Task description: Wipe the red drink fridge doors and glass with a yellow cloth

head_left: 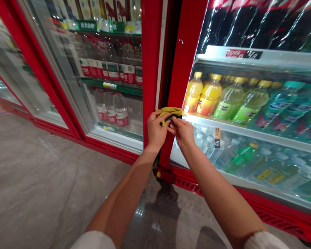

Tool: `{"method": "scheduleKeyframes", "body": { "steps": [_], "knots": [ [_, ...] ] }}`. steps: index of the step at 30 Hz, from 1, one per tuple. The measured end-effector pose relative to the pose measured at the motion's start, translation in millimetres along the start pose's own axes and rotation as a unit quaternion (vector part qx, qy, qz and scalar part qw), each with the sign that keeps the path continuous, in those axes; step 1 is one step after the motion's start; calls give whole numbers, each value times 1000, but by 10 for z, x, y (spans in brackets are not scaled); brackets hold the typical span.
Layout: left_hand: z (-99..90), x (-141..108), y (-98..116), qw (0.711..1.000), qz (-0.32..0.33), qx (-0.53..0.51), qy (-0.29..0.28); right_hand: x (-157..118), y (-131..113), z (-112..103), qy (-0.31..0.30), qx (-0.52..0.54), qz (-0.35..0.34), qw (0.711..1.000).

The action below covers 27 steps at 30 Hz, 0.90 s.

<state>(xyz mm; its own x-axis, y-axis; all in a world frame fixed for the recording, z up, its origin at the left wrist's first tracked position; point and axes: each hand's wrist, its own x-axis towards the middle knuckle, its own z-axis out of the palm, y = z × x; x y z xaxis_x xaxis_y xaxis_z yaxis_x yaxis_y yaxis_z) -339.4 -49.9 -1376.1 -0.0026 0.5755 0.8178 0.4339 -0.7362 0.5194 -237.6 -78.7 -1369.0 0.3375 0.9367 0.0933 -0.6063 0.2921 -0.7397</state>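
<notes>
A yellow cloth-like thing (171, 110) with a dark part under it is bunched between my two hands, in front of the gap between two red drinks fridges. Its exact kind is unclear. My left hand (156, 132) is closed around its left side. On the other side, the fingers of my right hand (183, 130) pinch the dark part near its right edge. My fingertips almost meet below the yellow fold, and part of the bundle is hidden behind them.
To the right, a glass-fronted fridge (182, 62) holds bottles with yellow caps (209, 93) and other drinks. The left fridge (151, 69) has water bottles (121, 110) on its shelves. Grey shiny floor (54, 186) lies below.
</notes>
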Motion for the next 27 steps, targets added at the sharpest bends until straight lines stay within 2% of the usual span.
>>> {"method": "scheduleKeyframes", "body": {
  "steps": [2,7,10,13,19,21,24,27],
  "knots": [
    [-9,-87,-5,1000,-15,-3,2,-64,31,-22,10,-13,2,1000],
    [15,-798,-246,996,-92,7,-12,-384,439,-316,51,-38,46,997],
    [26,-1013,-311,994,-111,13,-14,-475,548,-422,49,-46,58,996],
    [29,-908,-239,994,-105,16,-8,-439,473,-382,46,-46,47,997],
    [18,-279,62,999,-30,24,13,-176,57,-59,26,-48,-24,998],
    [24,-147,100,1000,-11,21,21,-107,-37,19,21,-47,-40,998],
    [44,-188,21,1000,-11,16,20,-92,12,4,39,-49,-37,997],
    [59,-466,-164,999,-35,32,3,-170,266,-155,71,-51,9,996]
  ]
}}
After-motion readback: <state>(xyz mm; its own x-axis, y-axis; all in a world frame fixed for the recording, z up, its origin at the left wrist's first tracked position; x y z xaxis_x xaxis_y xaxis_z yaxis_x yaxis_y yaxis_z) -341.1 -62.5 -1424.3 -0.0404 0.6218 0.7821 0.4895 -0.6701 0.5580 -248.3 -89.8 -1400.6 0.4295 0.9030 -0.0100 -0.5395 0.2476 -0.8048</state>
